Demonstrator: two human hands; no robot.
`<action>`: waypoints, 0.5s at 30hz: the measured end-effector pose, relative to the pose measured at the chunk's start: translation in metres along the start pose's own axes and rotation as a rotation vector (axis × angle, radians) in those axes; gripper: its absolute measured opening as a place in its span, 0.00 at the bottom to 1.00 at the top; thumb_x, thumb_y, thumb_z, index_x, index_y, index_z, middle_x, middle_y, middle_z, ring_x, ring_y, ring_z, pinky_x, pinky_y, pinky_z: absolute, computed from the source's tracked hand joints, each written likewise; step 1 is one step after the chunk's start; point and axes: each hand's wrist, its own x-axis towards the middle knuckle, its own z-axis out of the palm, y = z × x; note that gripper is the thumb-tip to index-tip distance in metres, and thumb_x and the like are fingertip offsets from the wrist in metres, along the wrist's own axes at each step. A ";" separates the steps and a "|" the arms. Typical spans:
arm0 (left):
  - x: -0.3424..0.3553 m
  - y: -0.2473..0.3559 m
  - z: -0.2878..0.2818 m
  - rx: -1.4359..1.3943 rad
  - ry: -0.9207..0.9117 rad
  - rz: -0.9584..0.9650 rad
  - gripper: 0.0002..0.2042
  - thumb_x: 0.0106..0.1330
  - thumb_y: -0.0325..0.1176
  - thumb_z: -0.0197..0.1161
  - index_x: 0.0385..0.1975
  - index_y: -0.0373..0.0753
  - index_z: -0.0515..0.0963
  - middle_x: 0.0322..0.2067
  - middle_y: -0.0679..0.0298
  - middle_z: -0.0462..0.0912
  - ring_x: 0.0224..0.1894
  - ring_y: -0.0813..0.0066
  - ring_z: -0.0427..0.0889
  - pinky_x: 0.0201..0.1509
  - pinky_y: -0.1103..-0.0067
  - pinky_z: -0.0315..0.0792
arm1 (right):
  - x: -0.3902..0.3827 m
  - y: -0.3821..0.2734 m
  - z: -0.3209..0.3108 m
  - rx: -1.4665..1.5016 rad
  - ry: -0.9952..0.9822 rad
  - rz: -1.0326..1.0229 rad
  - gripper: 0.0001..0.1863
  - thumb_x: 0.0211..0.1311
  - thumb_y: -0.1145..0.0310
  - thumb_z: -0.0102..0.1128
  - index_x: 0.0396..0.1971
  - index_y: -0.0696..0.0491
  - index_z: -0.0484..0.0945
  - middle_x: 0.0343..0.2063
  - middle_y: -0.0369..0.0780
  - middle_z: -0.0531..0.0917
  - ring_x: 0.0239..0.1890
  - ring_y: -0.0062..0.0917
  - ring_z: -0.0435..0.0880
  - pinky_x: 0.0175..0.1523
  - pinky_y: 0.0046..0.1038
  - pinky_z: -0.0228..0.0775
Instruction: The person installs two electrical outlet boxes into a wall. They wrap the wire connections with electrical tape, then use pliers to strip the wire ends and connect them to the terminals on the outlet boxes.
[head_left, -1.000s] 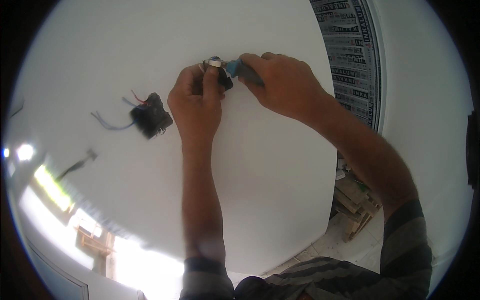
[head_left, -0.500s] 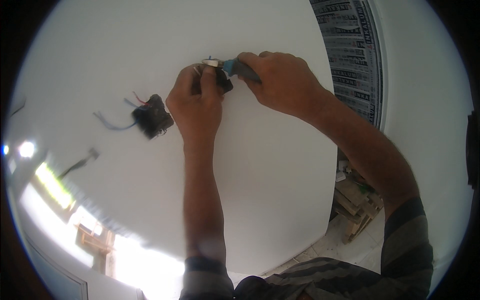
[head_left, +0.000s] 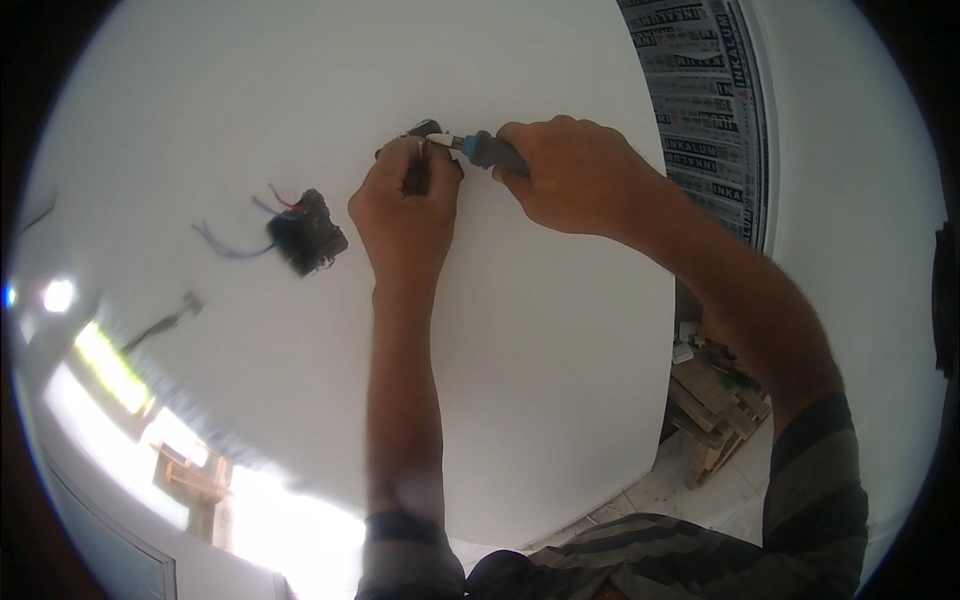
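My right hand (head_left: pixel 575 175) is wrapped round the grey-and-blue handles of cutting pliers (head_left: pixel 492 152), whose metal jaws point left. The jaws reach the fingertips of my left hand (head_left: pixel 402 205). Its thumb and fingers are closed on what appears to be a thin wire (head_left: pixel 422 149), mostly hidden by them. Behind these fingers a black electrical box (head_left: pixel 428 128) in the white wall is partly covered. To the left, a second black box (head_left: pixel 305 235) sits in the wall, with blue wires (head_left: pixel 232 255) and a short red one sticking out.
The white wall (head_left: pixel 540 350) fills the middle. On its right runs a frame wrapped in printed film (head_left: pixel 700 120). Wooden pieces (head_left: pixel 715 405) are stacked on the tiled floor at lower right. A dark cable (head_left: pixel 160 328) shows at lower left, near bright openings.
The pliers and my right hand have shifted slightly right and down. My left hand has moved a little right and lower, its fingers regripping; the blue wire tip above the jaws no longer shows.
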 end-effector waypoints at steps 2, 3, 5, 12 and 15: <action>0.002 -0.001 -0.001 -0.020 0.005 0.007 0.06 0.68 0.28 0.65 0.37 0.30 0.82 0.26 0.60 0.88 0.28 0.77 0.87 0.35 0.81 0.78 | 0.002 0.001 0.004 -0.010 0.088 -0.043 0.12 0.71 0.63 0.57 0.44 0.54 0.81 0.33 0.46 0.88 0.39 0.38 0.90 0.44 0.38 0.83; 0.004 0.003 -0.001 -0.062 0.005 -0.020 0.07 0.68 0.28 0.64 0.37 0.29 0.82 0.26 0.61 0.87 0.28 0.78 0.86 0.34 0.82 0.78 | 0.003 0.002 0.008 -0.019 0.131 -0.062 0.11 0.71 0.63 0.57 0.44 0.54 0.81 0.34 0.45 0.88 0.39 0.38 0.90 0.44 0.38 0.83; 0.007 0.004 -0.001 -0.124 0.013 -0.065 0.08 0.69 0.28 0.62 0.37 0.27 0.83 0.25 0.61 0.86 0.26 0.80 0.84 0.31 0.83 0.76 | 0.008 0.006 0.017 -0.045 0.265 -0.117 0.11 0.70 0.64 0.58 0.44 0.54 0.81 0.34 0.45 0.87 0.38 0.38 0.90 0.44 0.39 0.83; 0.018 0.005 -0.021 -0.292 -0.021 -0.223 0.08 0.69 0.28 0.60 0.34 0.29 0.82 0.22 0.65 0.82 0.19 0.85 0.75 0.20 0.84 0.65 | 0.026 -0.004 0.026 -0.121 0.352 -0.172 0.10 0.68 0.66 0.59 0.44 0.54 0.80 0.35 0.45 0.87 0.38 0.38 0.90 0.40 0.38 0.84; 0.019 0.006 -0.025 -0.344 -0.063 -0.261 0.08 0.70 0.29 0.60 0.33 0.30 0.81 0.22 0.66 0.81 0.19 0.85 0.74 0.20 0.84 0.64 | 0.029 0.000 0.030 -0.125 0.433 -0.235 0.10 0.68 0.66 0.59 0.44 0.55 0.79 0.33 0.46 0.87 0.37 0.38 0.90 0.39 0.37 0.84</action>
